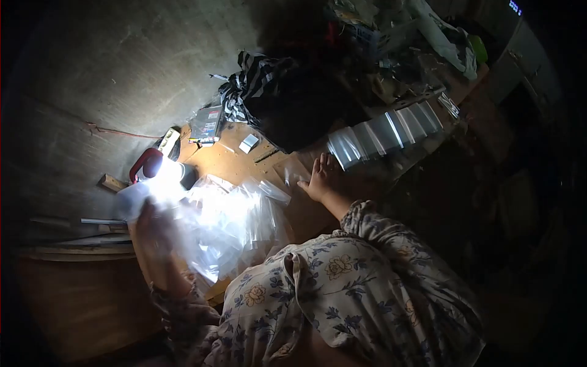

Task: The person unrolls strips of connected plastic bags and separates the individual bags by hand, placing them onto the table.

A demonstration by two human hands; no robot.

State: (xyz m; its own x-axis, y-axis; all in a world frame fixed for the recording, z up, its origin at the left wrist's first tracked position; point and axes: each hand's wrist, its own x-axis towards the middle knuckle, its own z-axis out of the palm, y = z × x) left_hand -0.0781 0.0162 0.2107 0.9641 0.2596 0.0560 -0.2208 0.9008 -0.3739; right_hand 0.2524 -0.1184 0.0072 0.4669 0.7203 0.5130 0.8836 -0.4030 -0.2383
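A heap of clear plastic bags [232, 226] lies on the wooden table [229, 162], lit hard by a lamp. My left hand [153, 226] is raised in the glare at the heap's left edge and seems to grip a clear plastic bag [131, 200]; blur hides the fingers. My right hand [319, 177] lies flat with its fingers spread, touching a single clear bag [293, 171] on the table. Both my sleeves are floral.
A red-handled lamp [150, 165] shines at the left. A row of overlapping clear bags [385, 131] runs beyond my right hand. A striped cloth [257, 79], a small box [206, 122] and dark clutter [391, 43] sit further back. Wood strips [98, 235] lie at the left.
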